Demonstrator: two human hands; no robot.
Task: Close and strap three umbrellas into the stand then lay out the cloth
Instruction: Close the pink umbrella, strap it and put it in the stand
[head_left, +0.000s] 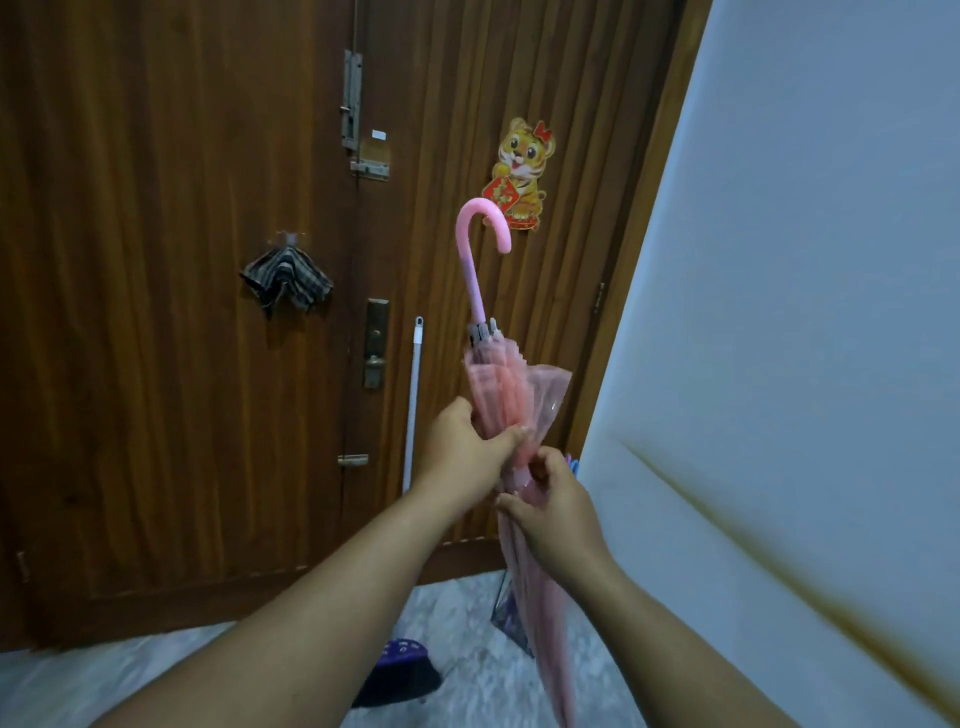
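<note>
A folded pink see-through umbrella (501, 395) stands upright in front of me, its hooked pink handle (480, 228) at the top and its tip low at the bottom edge. My left hand (462, 441) grips the gathered canopy from the left. My right hand (553, 506) pinches the canopy just below it, thumb and fingers curled on the folds. Whether a strap is between the fingers cannot be told. A checked cloth (284, 278) hangs from a hook on the door. A clear stand (511, 618) sits on the floor behind the umbrella, mostly hidden.
A wooden double door (182, 312) fills the background, with bolts, a lock and a tiger sticker (522, 174). A broom with a white pole (413, 405) and a purple head (400, 673) leans on the door. A pale wall (805, 312) rises at the right.
</note>
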